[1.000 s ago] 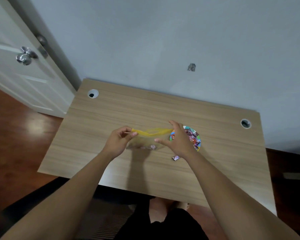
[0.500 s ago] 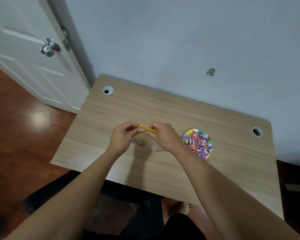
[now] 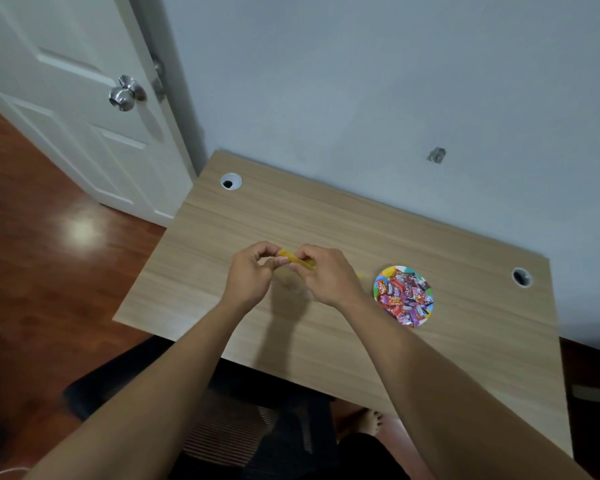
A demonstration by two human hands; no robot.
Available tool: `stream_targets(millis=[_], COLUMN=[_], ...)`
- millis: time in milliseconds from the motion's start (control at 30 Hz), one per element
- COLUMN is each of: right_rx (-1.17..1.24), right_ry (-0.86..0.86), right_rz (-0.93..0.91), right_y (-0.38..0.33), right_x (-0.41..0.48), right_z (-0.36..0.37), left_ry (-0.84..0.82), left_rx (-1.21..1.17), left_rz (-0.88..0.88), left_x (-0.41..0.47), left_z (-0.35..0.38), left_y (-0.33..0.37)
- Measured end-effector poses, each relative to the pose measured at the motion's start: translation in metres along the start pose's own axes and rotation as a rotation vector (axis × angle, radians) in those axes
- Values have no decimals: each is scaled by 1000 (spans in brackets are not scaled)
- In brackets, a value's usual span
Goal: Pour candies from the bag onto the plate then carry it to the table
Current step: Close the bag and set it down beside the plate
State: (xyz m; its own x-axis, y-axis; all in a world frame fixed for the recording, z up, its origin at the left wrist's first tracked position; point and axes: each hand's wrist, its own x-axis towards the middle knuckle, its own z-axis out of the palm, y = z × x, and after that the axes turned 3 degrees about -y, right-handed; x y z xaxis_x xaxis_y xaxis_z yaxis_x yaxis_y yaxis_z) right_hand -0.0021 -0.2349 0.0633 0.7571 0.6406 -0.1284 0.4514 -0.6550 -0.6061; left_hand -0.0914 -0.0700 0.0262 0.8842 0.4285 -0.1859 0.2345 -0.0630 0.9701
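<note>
bag [image 3: 297, 263] mostly hidden by hands, contents unclear

The light wood-grain desk [image 3: 326, 220] lies mostly bare: open surface to the left, behind and in front of the 2 hands. To the right, the round multicoloured plate [image 3: 386, 274] heaped with wrapped candies [image 3: 404, 297] blocks a low sweep. 2 round cable holes [image 3: 230, 181] [image 3: 521, 277] sit flush near the back corners. The grey wall [image 3: 378, 98] closes off the far edge.

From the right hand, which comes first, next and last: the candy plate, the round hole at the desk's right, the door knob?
1. Candy plate, just right of the right hand.
2. Right desk hole, farther right.
3. Door knob, far upper left.
</note>
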Motion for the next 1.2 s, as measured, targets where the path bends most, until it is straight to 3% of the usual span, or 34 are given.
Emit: stream_targets(millis=[267, 633, 1200], right_rx=[18, -149, -217], right_ry=[32, -26, -92], right_rz=[9, 30, 23], right_y=[0, 9, 15], right_x=[-3, -3, 2], right_z=[2, -5, -16], left_ry=[-73, -33, 11], left_rx=[-78, 57, 54], left_rz=[-68, -28, -16], left_x=[-3, -2, 1], left_z=[-9, -21, -27], left_y=[6, 7, 17])
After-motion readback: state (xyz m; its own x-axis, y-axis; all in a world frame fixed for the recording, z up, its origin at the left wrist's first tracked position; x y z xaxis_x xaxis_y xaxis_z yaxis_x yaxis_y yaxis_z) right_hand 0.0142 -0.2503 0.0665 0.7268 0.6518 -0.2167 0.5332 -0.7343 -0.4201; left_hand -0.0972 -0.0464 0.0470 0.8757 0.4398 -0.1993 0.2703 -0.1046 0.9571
